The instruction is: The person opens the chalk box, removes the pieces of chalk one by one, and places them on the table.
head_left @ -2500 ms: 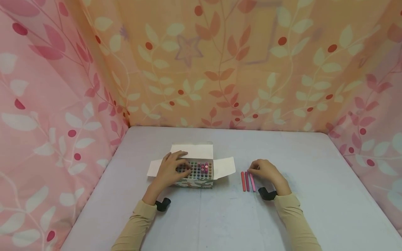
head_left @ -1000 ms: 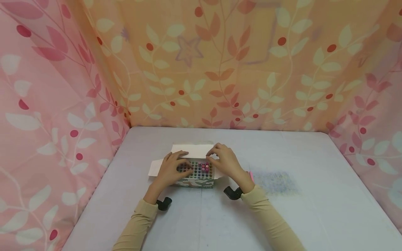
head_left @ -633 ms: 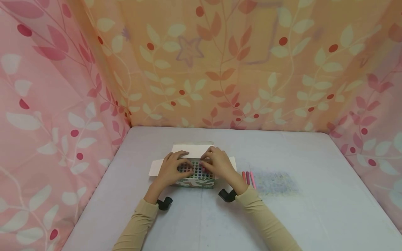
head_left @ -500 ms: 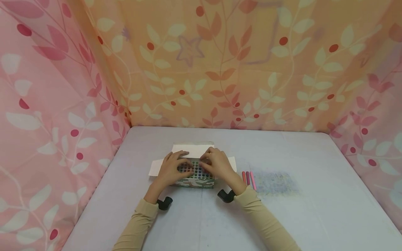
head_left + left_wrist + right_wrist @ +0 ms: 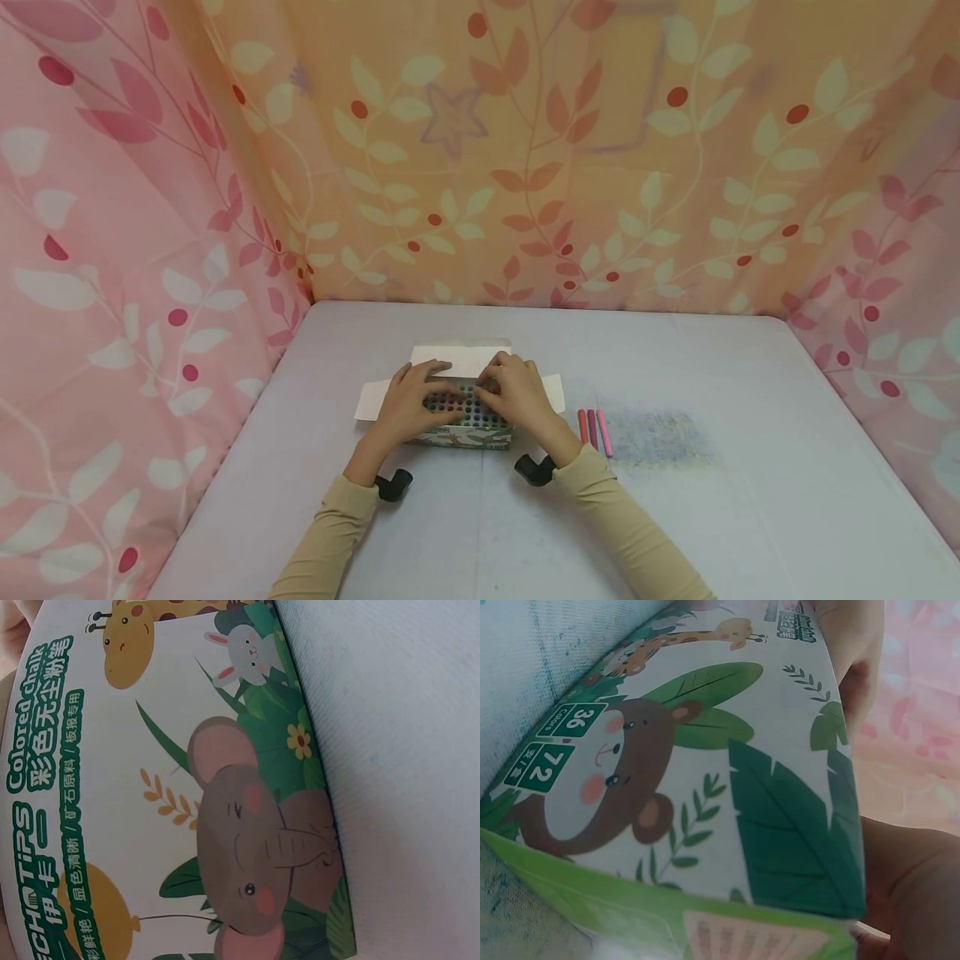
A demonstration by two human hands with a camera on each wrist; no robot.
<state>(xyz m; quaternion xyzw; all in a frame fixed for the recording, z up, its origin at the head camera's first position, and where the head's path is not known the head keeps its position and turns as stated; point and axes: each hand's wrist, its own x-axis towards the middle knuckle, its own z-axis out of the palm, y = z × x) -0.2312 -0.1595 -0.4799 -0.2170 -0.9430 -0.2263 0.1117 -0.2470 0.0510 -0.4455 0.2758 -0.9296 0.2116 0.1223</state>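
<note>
A cardboard chalk box (image 5: 465, 438) with animal prints stands on the table with its lid flaps spread, and rows of coloured chalk sticks (image 5: 476, 412) show their ends inside. My left hand (image 5: 408, 406) rests over the box's left part, fingers spread, thumb and forefinger curved apart above the chalk ends. At the right part of the box my right hand (image 5: 517, 392) pinches with thumb and forefinger where pink chalk ends stood up; the hand hides the stick. The right wrist view shows the printed box side (image 5: 705, 750) close up, with fingers behind its upper edge.
Three chalk sticks, orange-red (image 5: 582, 427), dark pink (image 5: 592, 428) and pink (image 5: 604, 433), lie side by side right of the box. A smudge of chalk dust (image 5: 663, 437) marks the white table cover (image 5: 750, 517) beside them. Patterned curtains (image 5: 480, 167) surround the table.
My right hand has gone from the loose chalk sticks leftward to the box and lowered its fingertips over the raised pink chalk ends. The left hand has stayed on the box.
</note>
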